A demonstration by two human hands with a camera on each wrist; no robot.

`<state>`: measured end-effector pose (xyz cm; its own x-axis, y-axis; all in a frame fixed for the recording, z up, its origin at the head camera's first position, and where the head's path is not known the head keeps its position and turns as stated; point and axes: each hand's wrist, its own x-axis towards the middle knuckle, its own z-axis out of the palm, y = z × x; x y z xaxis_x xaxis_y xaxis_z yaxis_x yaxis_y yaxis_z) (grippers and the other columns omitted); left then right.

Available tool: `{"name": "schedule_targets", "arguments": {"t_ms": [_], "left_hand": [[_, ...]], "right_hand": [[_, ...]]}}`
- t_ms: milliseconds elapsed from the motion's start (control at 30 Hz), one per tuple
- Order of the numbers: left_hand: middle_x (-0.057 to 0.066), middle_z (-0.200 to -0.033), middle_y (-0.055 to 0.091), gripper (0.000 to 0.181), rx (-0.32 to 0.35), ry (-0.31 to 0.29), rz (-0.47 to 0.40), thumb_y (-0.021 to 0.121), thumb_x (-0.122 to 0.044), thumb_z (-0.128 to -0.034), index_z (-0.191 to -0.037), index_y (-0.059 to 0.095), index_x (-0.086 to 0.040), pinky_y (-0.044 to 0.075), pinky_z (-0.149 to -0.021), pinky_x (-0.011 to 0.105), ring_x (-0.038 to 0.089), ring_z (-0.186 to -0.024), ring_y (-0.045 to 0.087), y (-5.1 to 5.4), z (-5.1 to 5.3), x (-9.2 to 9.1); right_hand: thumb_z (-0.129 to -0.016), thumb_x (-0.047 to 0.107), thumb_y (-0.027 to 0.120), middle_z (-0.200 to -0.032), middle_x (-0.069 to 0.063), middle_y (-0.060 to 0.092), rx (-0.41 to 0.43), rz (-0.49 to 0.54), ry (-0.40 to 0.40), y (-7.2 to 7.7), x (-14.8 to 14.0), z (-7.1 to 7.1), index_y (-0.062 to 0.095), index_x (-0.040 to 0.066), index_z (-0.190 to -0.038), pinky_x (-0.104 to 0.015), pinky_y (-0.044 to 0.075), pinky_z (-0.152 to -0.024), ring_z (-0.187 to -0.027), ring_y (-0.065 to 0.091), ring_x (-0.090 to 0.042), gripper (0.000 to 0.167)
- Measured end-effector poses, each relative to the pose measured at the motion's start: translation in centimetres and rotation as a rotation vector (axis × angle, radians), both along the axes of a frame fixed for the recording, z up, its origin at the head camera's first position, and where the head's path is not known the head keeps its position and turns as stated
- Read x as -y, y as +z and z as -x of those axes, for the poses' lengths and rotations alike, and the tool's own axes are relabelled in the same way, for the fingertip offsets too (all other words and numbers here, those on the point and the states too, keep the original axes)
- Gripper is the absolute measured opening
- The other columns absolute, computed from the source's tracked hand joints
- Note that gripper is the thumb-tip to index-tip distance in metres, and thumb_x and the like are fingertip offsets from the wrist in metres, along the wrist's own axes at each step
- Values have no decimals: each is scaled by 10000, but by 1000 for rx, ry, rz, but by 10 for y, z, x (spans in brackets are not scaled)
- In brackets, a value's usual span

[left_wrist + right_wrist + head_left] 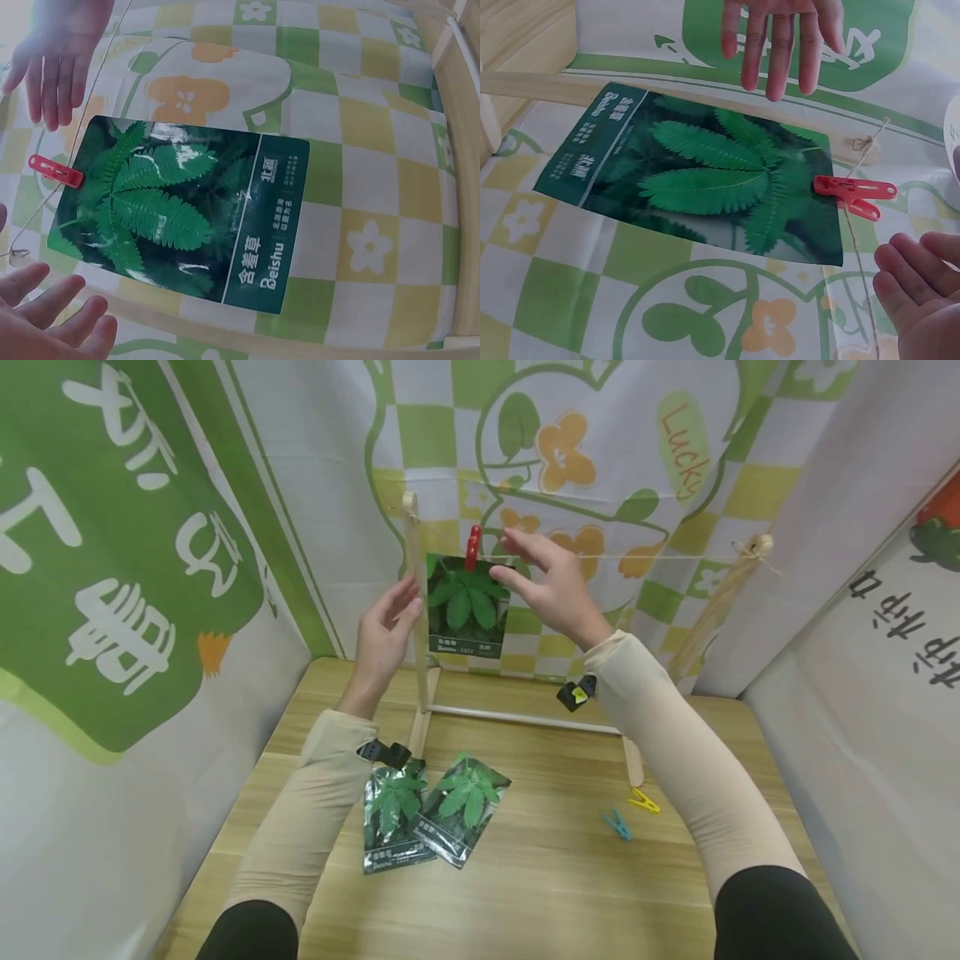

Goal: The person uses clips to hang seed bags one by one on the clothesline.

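A dark green seed packet [468,610] with a fern-like leaf picture hangs from a string, held at its top edge by a red clothespin [472,547]. My left hand [386,631] is beside the packet's left edge near the wooden post, fingers loosely bent and holding nothing. On the other side, my right hand [551,581] is raised by the packet's upper right corner, thumb and fingers apart. Both wrist views show the clothespin [56,171] gripping packet and string, with the hands [780,45] apart from the packet.
A wooden frame with a left post [415,602] and a right post [720,602] carries the string [645,557]. Two more seed packets [465,810] overlap on the wooden table [555,877]. A blue clothespin [618,825] and a yellow clothespin [644,801] lie at the right.
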<state>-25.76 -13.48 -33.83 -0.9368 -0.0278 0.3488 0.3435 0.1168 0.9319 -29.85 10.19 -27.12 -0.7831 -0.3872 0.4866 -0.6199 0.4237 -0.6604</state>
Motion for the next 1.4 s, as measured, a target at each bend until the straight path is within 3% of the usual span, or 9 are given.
{"name": "schedule_targets", "arguments": {"t_ms": [100, 300, 633, 833, 1133, 1400], "left_hand": [[252, -1480, 428, 475, -8, -11, 21, 487, -113, -1015, -1446, 377, 53, 373, -1150, 413, 359, -1367, 434, 5, -8, -1], [191, -1506, 423, 494, -25, -34, 23, 518, -170, -1010, -1462, 390, -17, 359, -1157, 432, 327, -1396, 406, -19, 4, 7], [172, -1515, 421, 544, -2, 7, 104, 554, -249, -995, -1461, 394, -18, 326, -1169, 467, 285, -1413, 387, -30, -4, 11], [176, -1505, 432, 544, 20, 40, 125, 572, -254, -983, -1460, 410, -49, 314, -1170, 482, 304, -1405, 393, -37, -11, 16], [173, -1516, 416, 556, 39, 43, 145, 580, -252, -979, -1465, 399, -51, 296, -1173, 506, 333, -1409, 374, -47, -22, 22], [176, -1526, 399, 562, 60, 46, 151, 585, -252, -976, -1463, 398, -42, 280, -1181, 520, 335, -1421, 356, -58, -27, 28]], "right_hand": [[-926, 229, 677, -1378, -126, 577, -28, -22, -12, -6, -4, -4, 476, 43, -1425, -298, 409, -1113, -1291, 531, -211, 568], [-906, 189, 699, -1369, -153, 579, -77, -23, -16, -18, -12, -11, 485, 27, -1413, -359, 396, -1130, -1289, 528, -255, 574], [-867, 113, 727, -1330, -204, 589, -158, 9, -16, -37, -28, -21, 508, -20, -1376, -409, 415, -1109, -1238, 554, -308, 570], [-848, 91, 742, -1321, -195, 601, -153, 41, -34, -48, -44, -29, 521, -10, -1367, -427, 416, -1105, -1226, 561, -314, 573], [-849, 71, 735, -1292, -192, 616, -182, 36, -73, -66, -66, -38, 545, -10, -1346, -453, 427, -1085, -1204, 570, -319, 538], [-844, 58, 732, -1307, -197, 610, -150, 30, -110, -77, -79, -48, 539, -9, -1352, -477, 421, -1086, -1205, 567, -331, 547]]}}
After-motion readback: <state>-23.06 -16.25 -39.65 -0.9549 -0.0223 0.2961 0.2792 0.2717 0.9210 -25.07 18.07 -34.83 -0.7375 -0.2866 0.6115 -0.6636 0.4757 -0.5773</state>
